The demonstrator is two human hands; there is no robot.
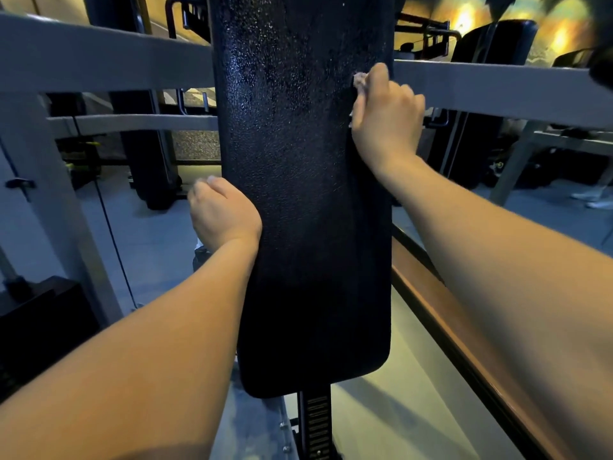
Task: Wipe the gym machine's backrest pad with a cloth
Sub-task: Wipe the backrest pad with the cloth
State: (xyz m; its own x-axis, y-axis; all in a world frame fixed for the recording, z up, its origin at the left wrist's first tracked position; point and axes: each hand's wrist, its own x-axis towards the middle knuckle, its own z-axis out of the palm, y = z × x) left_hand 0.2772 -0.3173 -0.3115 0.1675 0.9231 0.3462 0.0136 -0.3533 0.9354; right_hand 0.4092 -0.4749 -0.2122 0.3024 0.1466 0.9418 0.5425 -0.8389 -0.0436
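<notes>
Wiping looks underway: the right hand (386,116) presses a bunched cloth (360,82) to the backrest pad (298,200) at its upper right edge. The left hand (224,212) curls around its left edge. Speckles remain across the upper pad, so much seems left.

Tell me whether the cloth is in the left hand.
No: the cloth is bunched in the right hand at the backrest pad's right edge, while the left hand grips the left edge.
</notes>
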